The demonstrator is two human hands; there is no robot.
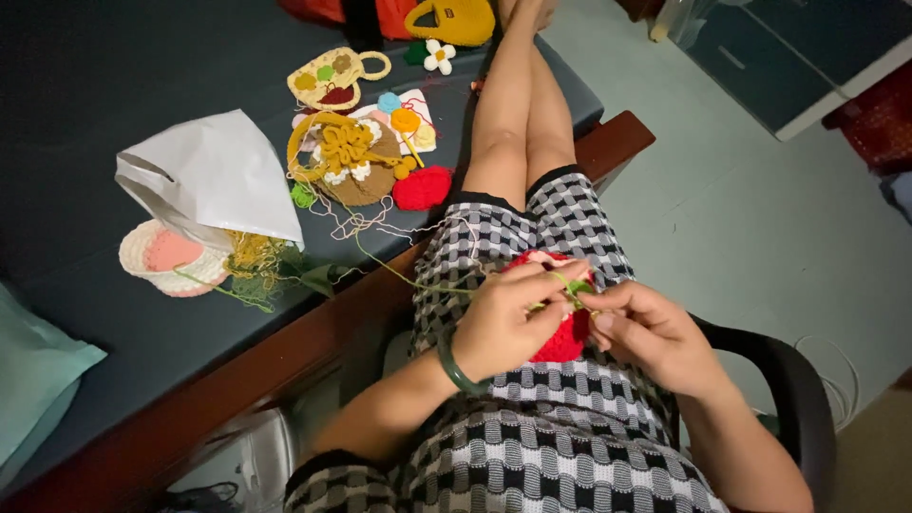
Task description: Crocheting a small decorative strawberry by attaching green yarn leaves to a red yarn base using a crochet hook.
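The red crocheted piece [567,334] sits in the person's lap, held between both hands just above the checkered dress [570,418]. The left hand [508,318] is closed around its near edge, fingers curled over the top, while the right hand [651,332] pinches the green yarn [575,285] at the piece's upper rim, thumb and forefinger pressed together (whether a hook lies between them is too small to tell). To work this stitch well, I would judge that the green strand, which trails off to the left toward the table, wants to stay lightly taut and free of the other loose threads, with the left hand keeping the red piece steady so that the rim does not twist. The dark table [123,313] with its reddish wooden edge carries a white paper bag [214,176], a pink and cream crocheted basket [171,256], a brown and yellow crocheted bag [347,157], a small red crocheted piece [422,187] and a white crocheted flower [439,55]. The person's legs rest up on it. Beyond lies a pale green floor [741,218], and a black chair arm [798,380] curves at the right.
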